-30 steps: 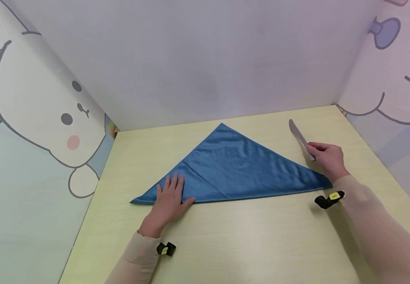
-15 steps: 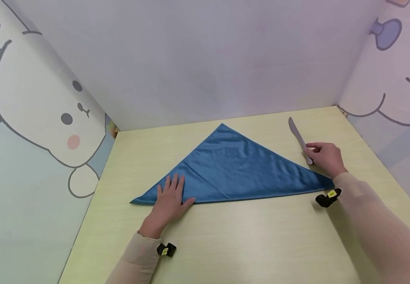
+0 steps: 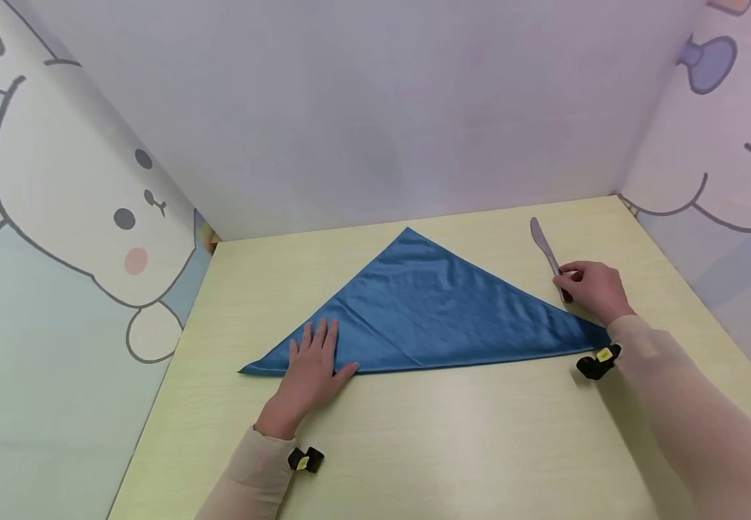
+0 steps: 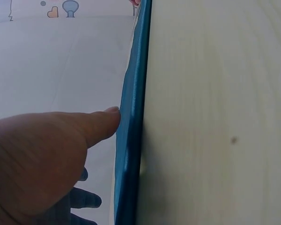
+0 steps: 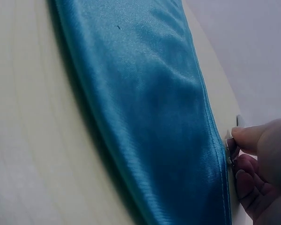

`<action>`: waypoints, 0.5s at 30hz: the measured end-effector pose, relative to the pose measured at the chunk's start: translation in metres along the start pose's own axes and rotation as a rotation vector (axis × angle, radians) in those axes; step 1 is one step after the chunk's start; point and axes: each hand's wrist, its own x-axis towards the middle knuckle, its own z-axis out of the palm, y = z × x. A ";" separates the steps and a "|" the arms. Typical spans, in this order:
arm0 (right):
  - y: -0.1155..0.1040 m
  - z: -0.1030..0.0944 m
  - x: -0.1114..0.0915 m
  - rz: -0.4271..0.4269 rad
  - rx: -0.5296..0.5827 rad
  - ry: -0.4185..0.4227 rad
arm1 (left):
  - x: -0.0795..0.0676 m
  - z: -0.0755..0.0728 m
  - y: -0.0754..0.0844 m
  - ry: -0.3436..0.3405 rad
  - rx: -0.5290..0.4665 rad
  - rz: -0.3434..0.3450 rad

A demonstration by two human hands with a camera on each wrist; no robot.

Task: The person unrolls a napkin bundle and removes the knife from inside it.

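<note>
A blue satin cloth [image 3: 427, 303], folded into a triangle, lies on the table with its peak toward the back wall. My left hand [image 3: 310, 372] rests flat on its left part, fingers spread and thumb along the front fold; in the left wrist view the thumb [image 4: 100, 125] reaches to the cloth's edge. Beyond the cloth's right slope, my right hand [image 3: 596, 289] pinches a table knife [image 3: 544, 245] near its handle end. The blade points to the back. In the right wrist view the fingers and thumb [image 5: 250, 138] close on the handle beside the cloth's stitched hem.
The pale wooden table [image 3: 453, 440] meets a plain wall [image 3: 375, 115] at the back. Side walls with cartoon animals stand at left and right. The right forearm passes over the cloth's right tip.
The knife in my right hand has turned a little more upright in the head view and shifted slightly, its handle end lower toward the cloth. My left hand stays in place.
</note>
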 end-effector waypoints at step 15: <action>0.007 0.002 0.002 0.032 0.020 0.018 | -0.003 -0.004 0.000 0.017 -0.009 -0.012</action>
